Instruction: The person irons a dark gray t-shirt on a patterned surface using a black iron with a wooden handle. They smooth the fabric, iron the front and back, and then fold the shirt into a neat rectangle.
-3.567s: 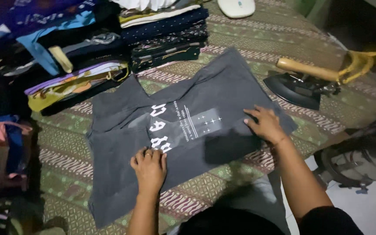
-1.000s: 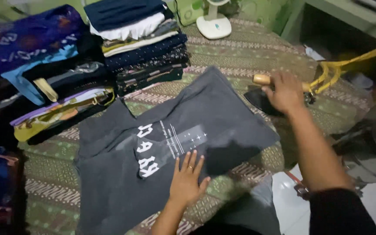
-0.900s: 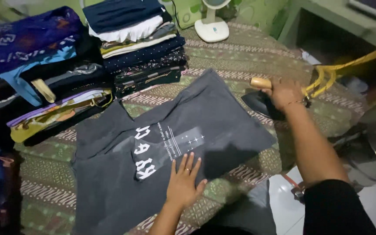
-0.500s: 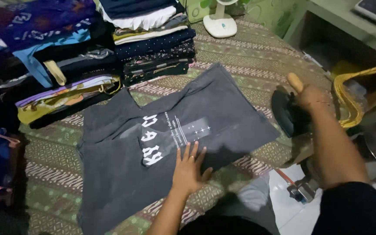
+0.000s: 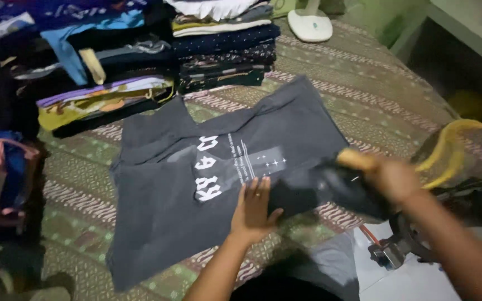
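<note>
A dark grey T-shirt [image 5: 196,184] with a white print lies spread flat on a patterned mat. My left hand [image 5: 254,209] rests flat on its lower right part, fingers apart, next to the print. My right hand [image 5: 393,177] grips the wooden handle of a black clothes iron [image 5: 346,188], blurred by motion. The iron is at the shirt's right edge, close to my left hand. A yellow cord [image 5: 447,145] runs from the iron off to the right.
Stacks of folded clothes [image 5: 224,50] stand at the far edge of the mat, and more piles [image 5: 90,83] at the far left. A white fan base [image 5: 309,25] sits at the back. A green-and-brown patterned mat [image 5: 375,100] covers the surface. A dark metal stand [image 5: 414,245] is on the right.
My right hand has picked up the iron from the right of the mat and moved it left onto the shirt's right edge. My left hand stays flat on the shirt.
</note>
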